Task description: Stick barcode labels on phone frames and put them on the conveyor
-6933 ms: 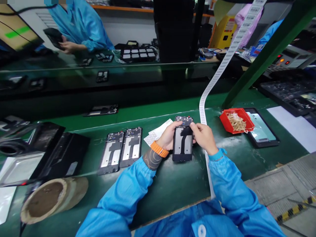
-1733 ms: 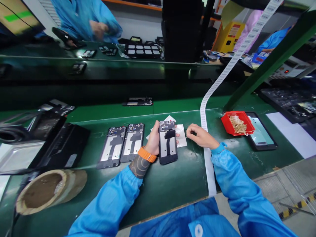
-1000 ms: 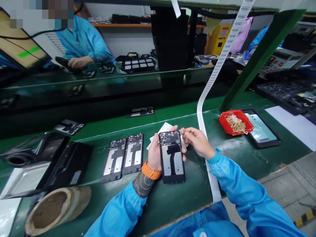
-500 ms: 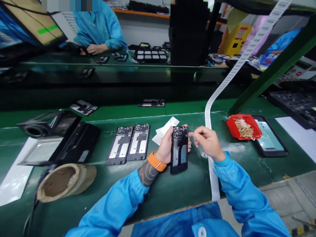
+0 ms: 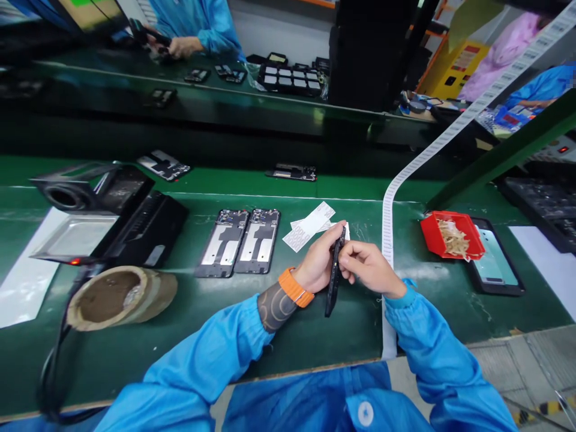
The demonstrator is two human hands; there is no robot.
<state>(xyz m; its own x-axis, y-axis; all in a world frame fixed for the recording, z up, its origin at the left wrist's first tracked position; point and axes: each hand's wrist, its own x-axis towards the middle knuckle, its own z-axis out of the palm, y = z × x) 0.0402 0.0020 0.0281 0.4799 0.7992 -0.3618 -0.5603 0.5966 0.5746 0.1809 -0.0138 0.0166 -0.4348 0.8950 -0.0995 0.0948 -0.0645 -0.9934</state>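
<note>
My left hand [image 5: 318,262] is closed around an opened smartphone [image 5: 333,279], which is turned so that its thin black edge faces me. My right hand [image 5: 368,264] touches the phone's right side with thumb and forefinger pinched together; whatever may be between those fingertips is too small to make out. Two more opened phones [image 5: 224,243] [image 5: 258,241] lie side by side to the left, their inner frames and circuit boards facing up. Behind my left hand are white sticker sheets [image 5: 308,228], partly overlapping.
At left stand a black device [image 5: 148,228] with a cable and a cardboard tube [image 5: 157,298]. A label strip [image 5: 387,234] hangs down at right, beside a red bin [image 5: 432,237] of tan scraps and a dark tray [image 5: 519,282]. Further phones [image 5: 294,172] lie behind. A co-worker's hand [image 5: 185,46] works across the bench.
The phone in my left hand has turned from face-up to edge-on. My right hand has moved left and now touches its side. The camera view has shifted slightly.
</note>
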